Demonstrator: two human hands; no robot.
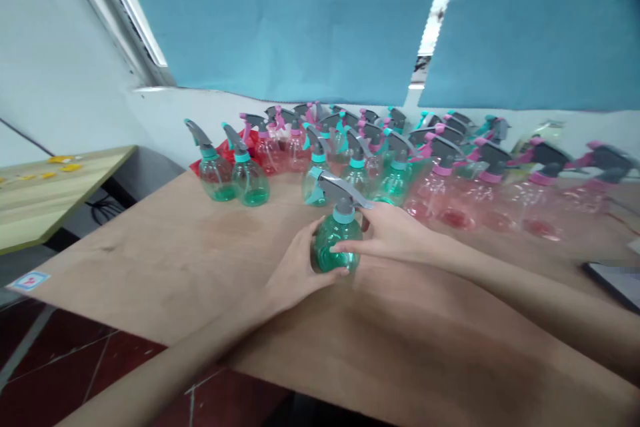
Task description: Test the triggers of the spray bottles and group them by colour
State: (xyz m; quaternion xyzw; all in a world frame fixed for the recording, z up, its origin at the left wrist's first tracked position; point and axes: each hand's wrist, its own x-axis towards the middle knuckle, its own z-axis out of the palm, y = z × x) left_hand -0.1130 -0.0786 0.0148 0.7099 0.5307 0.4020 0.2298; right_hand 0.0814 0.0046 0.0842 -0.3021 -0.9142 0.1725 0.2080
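Note:
Between my two hands is a green spray bottle (330, 240) with a teal collar and a grey trigger head, upright over the wooden table. My left hand (300, 260) wraps round its left side, thumb across the lower front. From the right, my right hand (385, 233) grips the body, with the thumb on the front and the other fingers hidden behind. Whether the bottle's base touches the table I cannot tell. Just behind it stand other green spray bottles (395, 180), and two more green bottles (251, 183) stand apart to the left.
Pink spray bottles (443, 193) crowd the back and right of the wooden table (200, 267). Red plastic (200, 167) lies behind the left bottles. A dark-edged flat object (613, 283) is at the right edge. Another table (75, 193) with yellow pieces stands left.

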